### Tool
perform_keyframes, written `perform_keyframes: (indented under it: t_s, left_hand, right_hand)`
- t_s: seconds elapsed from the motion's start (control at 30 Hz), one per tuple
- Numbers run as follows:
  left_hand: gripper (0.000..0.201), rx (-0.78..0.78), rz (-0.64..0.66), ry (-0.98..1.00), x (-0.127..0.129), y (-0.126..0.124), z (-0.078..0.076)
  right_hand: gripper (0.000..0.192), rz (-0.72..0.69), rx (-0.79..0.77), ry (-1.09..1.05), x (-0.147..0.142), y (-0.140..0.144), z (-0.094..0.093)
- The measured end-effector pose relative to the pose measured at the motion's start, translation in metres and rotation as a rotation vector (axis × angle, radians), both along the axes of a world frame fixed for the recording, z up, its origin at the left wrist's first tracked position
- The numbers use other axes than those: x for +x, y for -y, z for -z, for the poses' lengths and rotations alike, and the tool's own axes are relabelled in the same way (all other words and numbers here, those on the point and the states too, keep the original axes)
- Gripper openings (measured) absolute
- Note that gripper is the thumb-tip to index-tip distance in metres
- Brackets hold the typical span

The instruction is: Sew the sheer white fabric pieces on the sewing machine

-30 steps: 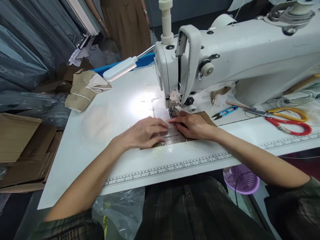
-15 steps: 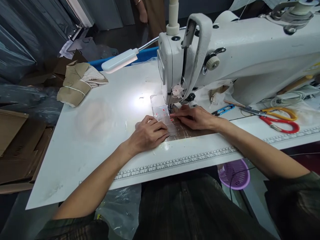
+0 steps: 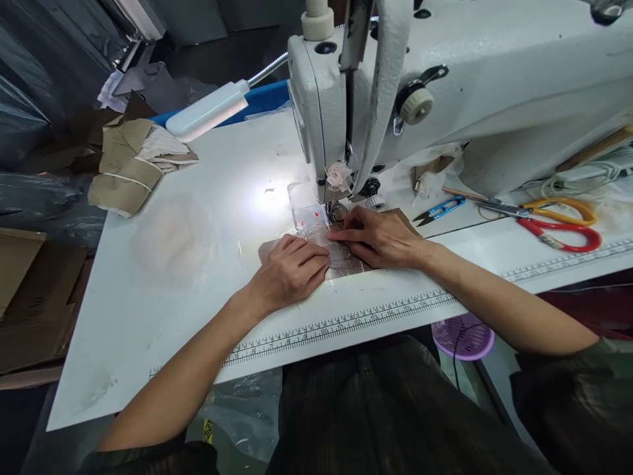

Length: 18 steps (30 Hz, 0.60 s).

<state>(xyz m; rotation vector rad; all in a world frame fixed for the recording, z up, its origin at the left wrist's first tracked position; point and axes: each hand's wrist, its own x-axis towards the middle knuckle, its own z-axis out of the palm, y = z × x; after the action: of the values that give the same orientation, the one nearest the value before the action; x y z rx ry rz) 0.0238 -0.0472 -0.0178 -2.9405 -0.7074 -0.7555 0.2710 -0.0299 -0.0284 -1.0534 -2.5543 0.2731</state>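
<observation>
Hands (image 3: pixel 336 254) flat, fingers pressing brown piece (image 3: pixel 346 267) beneath sewing machine (image 3: pixel 445 86).

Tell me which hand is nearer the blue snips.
Right. The right hand rests on the brown piece just left of the blue snips; the left hand lies farther left, beyond the right hand.

Lamp glare on table (image 3: pixel 208 218), warped edges

A white bench (image 3: pixel 198 310) lit by a small lamp (image 3: pixel 208 112), with dark plastic sheeting (image 3: pixel 34 79) and flattened cardboard (image 3: pixel 30 297) alongside.
</observation>
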Motion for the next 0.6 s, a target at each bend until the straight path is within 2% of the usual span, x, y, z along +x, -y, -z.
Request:
perform_keyframes:
  t_s: [0.23,0.6]
  left_hand:
    - [0.009,-0.009,-0.032,0.013,-0.0013,-0.0019,-0.0014]
    - [0.012,0.018,-0.012,0.025,-0.0041,-0.0034,0.001]
  right_hand:
    - [0.037,-0.034,-0.003,-0.043,0.0006,0.0005,0.0007]
    - [0.037,-0.065,-0.011,-0.107,0.0026,0.0012,0.0023]
